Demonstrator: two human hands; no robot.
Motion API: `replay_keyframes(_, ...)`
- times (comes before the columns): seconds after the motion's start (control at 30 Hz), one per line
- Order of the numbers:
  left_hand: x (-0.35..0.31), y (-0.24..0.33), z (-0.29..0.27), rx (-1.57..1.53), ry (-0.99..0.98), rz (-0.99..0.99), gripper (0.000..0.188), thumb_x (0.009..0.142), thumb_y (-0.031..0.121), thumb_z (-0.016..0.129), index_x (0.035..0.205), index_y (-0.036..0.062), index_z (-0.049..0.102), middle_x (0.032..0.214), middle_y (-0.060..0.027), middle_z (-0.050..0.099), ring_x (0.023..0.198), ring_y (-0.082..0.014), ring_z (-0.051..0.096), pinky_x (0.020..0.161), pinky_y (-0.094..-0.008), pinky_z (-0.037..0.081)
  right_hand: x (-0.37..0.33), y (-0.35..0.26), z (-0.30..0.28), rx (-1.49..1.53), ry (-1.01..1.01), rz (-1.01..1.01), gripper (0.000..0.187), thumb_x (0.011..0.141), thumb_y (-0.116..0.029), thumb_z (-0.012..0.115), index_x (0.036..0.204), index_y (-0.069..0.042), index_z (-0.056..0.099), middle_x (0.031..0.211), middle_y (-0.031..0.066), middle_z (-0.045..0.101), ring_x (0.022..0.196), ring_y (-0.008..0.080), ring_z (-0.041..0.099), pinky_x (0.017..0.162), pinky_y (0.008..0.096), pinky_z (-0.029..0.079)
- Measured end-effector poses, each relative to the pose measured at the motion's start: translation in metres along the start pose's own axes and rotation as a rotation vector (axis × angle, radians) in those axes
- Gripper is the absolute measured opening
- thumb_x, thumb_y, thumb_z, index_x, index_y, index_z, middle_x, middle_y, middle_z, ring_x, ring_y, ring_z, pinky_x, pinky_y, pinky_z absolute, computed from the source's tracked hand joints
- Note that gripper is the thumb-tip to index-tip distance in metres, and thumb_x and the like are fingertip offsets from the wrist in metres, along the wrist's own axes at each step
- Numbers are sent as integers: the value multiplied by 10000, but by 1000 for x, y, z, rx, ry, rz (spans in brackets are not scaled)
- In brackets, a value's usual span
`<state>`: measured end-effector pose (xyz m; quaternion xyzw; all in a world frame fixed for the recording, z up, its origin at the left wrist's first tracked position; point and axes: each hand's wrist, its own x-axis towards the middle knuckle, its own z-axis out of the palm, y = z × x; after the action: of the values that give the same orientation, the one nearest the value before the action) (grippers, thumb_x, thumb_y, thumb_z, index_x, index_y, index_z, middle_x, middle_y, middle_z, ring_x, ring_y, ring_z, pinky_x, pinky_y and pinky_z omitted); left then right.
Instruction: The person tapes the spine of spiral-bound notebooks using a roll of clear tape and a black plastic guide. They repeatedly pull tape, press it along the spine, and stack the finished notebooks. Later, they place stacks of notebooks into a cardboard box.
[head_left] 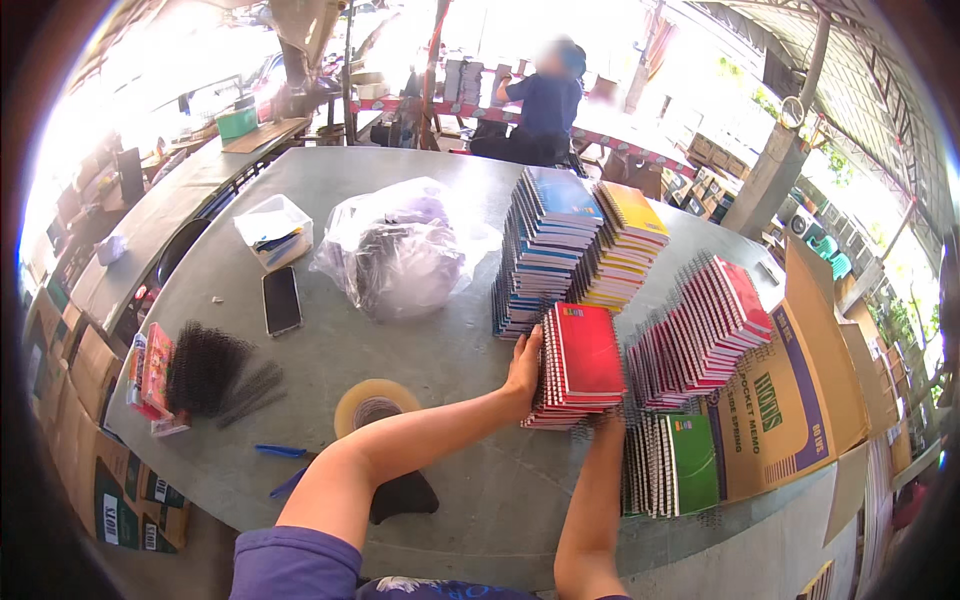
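So on the grey table (330, 355) a dark phone (282, 302) lay off to the left, then a roll of tape (350, 402). Next came the left hand (523, 372), fingers pretty much pressed together and laid along the left side of the stack of red notebooks (588, 352), holding it just in front of the blue notebooks (548, 235). The right hand (606, 430) was at the stack's near right corner, fingers mostly hidden, so can't tell how they sat. Green notebooks (692, 462) stood just right of it, beside an open carton (800, 400).
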<state>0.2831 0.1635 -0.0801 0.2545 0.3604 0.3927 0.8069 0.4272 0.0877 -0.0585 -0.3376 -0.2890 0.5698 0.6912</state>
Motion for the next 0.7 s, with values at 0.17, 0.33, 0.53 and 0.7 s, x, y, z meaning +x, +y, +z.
replay_keyframes(0.17, -57, 53, -38, 719, -127, -46, 573, 890, 485, 536, 1330, 130, 445, 1289, -57, 518, 1142, -201, 522, 925, -348, 420, -12, 6, 0, -10, 17, -12, 725, 897, -624, 374, 1343, -53, 399, 1356, 145, 437, 1206, 286, 450, 1012, 416, 373)
replay_keyframes(0.33, -165, 112, -110, 1595, -301, 227, 514, 900, 474, 521, 1243, 91, 535, 1230, -160, 533, 1150, -287, 508, 938, -374, 419, -35, 27, -9, 35, 271, -75, 634, 935, -558, 350, 1289, -44, 460, 1273, 108, 517, 1137, 253, 506, 1000, 399, 389)
replay_keyframes(0.53, -252, 88, -176, 1604, -67, 531, 550, 873, 545, 501, 1186, 98, 571, 1201, -176, 546, 1138, -347, 499, 935, -440, 411, -74, 55, -52, -66, 323, -55, 720, 932, -605, 289, 1377, -45, 367, 1411, 166, 376, 1286, 301, 365, 1076, 415, 249)
replay_keyframes(0.7, -269, 77, -183, 1758, -146, 819, 512, 878, 498, 520, 1160, 74, 579, 1142, -110, 598, 1122, -314, 506, 921, -460, 388, -135, 67, -5, -441, 709, -139, 671, 919, -552, 401, 1344, -33, 408, 1376, 121, 424, 1258, 246, 395, 1050, 379, 262)
